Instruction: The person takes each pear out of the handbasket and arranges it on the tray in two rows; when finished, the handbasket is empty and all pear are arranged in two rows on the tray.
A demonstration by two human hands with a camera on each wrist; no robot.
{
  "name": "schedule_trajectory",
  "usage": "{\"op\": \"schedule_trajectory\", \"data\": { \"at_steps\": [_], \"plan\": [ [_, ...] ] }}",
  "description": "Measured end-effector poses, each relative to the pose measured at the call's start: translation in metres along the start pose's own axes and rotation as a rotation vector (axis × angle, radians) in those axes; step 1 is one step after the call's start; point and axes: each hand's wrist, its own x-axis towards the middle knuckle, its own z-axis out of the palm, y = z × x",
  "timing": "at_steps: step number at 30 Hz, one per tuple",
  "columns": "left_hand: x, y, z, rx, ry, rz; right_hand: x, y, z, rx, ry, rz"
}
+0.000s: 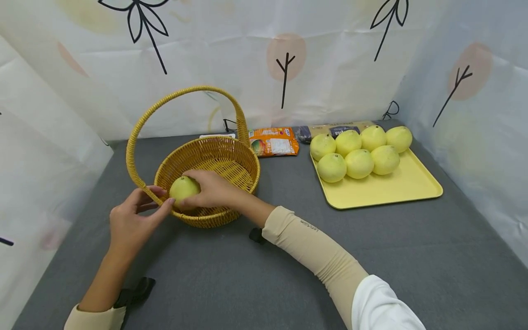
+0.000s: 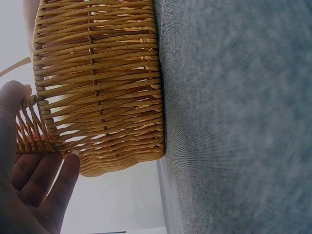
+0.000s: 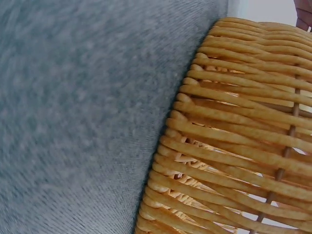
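Note:
A golden wicker basket (image 1: 208,220) with a tall arched handle (image 1: 136,133) stands on the grey table, left of the middle. My right hand (image 1: 212,188) reaches over its rim and grips a round yellow-green fruit (image 1: 184,189) inside, near the left wall. My left hand (image 1: 134,220) pinches the lower end of the handle between thumb and fingers. In the left wrist view the left hand (image 2: 36,190) is at the handle's base beside the woven wall (image 2: 97,78). The right wrist view is filled by the basket's side (image 3: 243,136) and the table; the right hand is hidden there.
At the right, a yellow tray (image 1: 383,197) carries several similar fruits (image 1: 359,163) toward its back and left. Along the back wall lie an orange snack packet (image 1: 273,142) and a long brown-and-dark package (image 1: 330,128). A printed cloth (image 1: 330,73) hangs behind the table.

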Motion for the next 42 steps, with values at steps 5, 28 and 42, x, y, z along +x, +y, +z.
{"op": "schedule_trajectory", "data": {
  "at_steps": [5, 28, 42],
  "plan": [
    [0.000, 0.001, 0.001, -0.018, 0.003, 0.007, -0.003, 0.002, -0.003, 0.058, 0.036, 0.005],
    [0.000, 0.003, 0.001, -0.001, -0.001, -0.019, -0.043, 0.024, -0.048, 0.187, 0.176, 0.116],
    [0.000, 0.002, 0.001, -0.002, 0.003, -0.022, -0.092, 0.043, -0.097, 0.245, 0.314, 0.075]
  ]
}}
